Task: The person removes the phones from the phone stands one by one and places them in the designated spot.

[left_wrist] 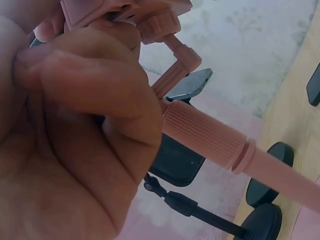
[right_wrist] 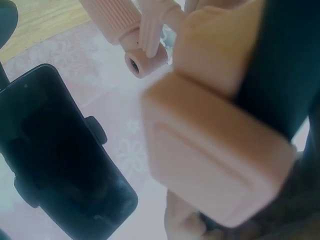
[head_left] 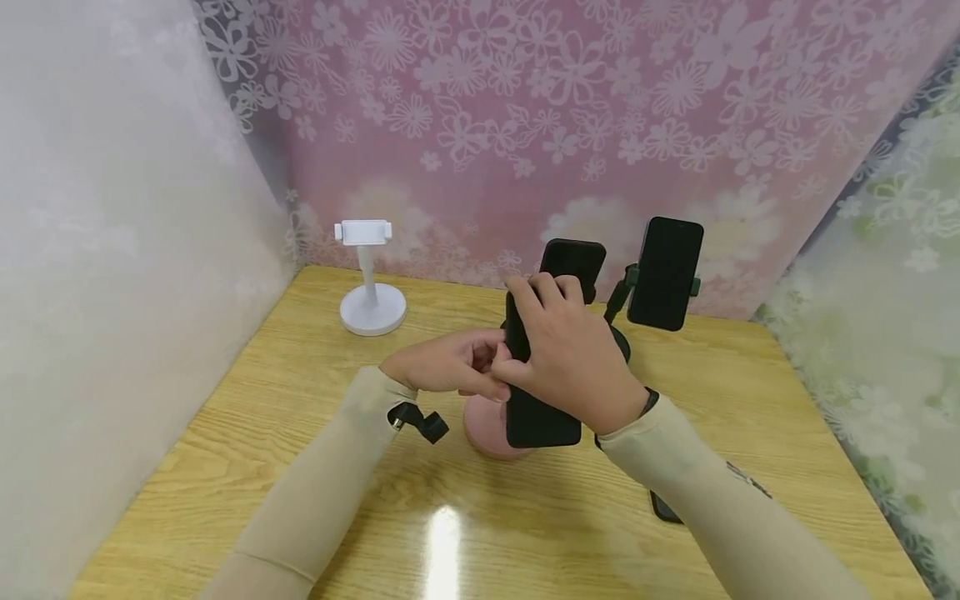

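Hands meet at a black phone (head_left: 543,421), which stands almost upright over the round base of a pink stand (head_left: 487,432). The right hand (head_left: 566,354) grips the phone, with its fingers up near the top and its thumb across to the left edge. That wide hold probably stops the phone from tipping. The left hand (head_left: 446,364) has its fingers bent in at the left edge, and it seems to hold the stand's pink clamp (right_wrist: 215,160), maybe so the clamp doesn't swing. One end of the clamp is right by the phone, but I can't tell how tightly it fits.

Under the clamp, the stand has a thick pole with ridges, likely to make it easy to turn.

Just behind the hands, another phone (head_left: 573,257) leans back. To its right, a third phone (head_left: 666,275) sits in a dark stand (head_left: 621,296), tilted so its screen is easy to see. A dark flat thing (head_left: 664,508), perhaps a phone, lies partly hidden by the right sleeve (head_left: 697,467).

Far to the left, a white stand (head_left: 372,310) rests on the wooden surface (head_left: 360,533). Its wide base likely helps it stand up.
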{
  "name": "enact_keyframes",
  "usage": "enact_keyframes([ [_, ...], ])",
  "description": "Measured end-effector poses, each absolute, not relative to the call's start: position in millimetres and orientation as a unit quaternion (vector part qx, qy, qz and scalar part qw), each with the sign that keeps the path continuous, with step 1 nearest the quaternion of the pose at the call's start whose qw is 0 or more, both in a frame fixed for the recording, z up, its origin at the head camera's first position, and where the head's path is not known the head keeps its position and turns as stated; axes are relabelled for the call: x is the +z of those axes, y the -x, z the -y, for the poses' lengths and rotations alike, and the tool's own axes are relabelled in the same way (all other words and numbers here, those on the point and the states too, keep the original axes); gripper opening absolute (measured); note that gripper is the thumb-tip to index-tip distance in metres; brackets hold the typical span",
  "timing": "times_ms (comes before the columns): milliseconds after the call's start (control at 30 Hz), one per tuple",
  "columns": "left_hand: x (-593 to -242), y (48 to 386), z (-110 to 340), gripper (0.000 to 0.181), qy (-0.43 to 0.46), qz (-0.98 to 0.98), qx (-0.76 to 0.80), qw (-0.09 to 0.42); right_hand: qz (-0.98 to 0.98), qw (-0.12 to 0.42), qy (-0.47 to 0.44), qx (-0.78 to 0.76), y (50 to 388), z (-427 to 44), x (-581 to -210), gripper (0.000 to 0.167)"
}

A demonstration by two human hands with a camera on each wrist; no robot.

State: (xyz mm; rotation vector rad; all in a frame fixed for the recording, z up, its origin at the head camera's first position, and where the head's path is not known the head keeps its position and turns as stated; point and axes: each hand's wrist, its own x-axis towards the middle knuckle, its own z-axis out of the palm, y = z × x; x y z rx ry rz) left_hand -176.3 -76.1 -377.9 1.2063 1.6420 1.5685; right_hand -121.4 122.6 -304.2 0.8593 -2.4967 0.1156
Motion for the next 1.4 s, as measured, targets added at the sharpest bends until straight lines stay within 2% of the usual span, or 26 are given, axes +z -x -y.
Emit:
enact_keyframes([
  [200, -372.6, 177.2, 75.8, 0.016, -0.453, -0.609, 0.584, 0.289, 0.921, 0.224, -0.314, 0.052, 122.4, -123.9, -299.7, 0.069],
  [733, -373.2, 176.4, 74.5, 0.016, -0.457, -0.605, 0.582, 0.295, 0.917, 0.232, -0.315, 0.077, 122.8, -127.2, -302.0, 0.068],
  [1400, -367.8, 175.6, 76.5, 0.012, -0.449, -0.647, 0.556, 0.264, 0.919, 0.228, -0.307, 0.09, 123.9, -128.6, -302.6, 0.07],
])
